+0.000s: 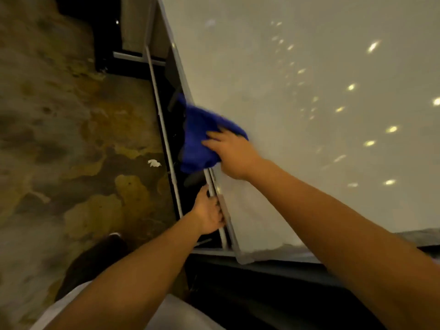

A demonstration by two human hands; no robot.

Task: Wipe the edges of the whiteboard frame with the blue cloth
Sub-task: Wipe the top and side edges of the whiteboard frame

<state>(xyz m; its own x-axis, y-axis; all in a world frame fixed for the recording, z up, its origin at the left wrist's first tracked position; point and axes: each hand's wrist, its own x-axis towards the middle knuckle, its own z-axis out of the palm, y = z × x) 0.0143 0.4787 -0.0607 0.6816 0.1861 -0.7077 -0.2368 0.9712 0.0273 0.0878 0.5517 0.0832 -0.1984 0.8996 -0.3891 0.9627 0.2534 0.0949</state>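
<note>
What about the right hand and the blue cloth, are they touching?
Touching. The head view shows the right hand with fingers laid upon the blue cloth.

Motion blur smears the blue cloth (200, 139) at centre frame, which hides a stretch of the whiteboard frame (234, 239) beneath it; the left hand (209, 213) loses its fingertips behind that frame lower down. The whiteboard (309, 115) runs off the top and right edges, and a white scrap (154, 163) left of centre is too small to identify
</note>
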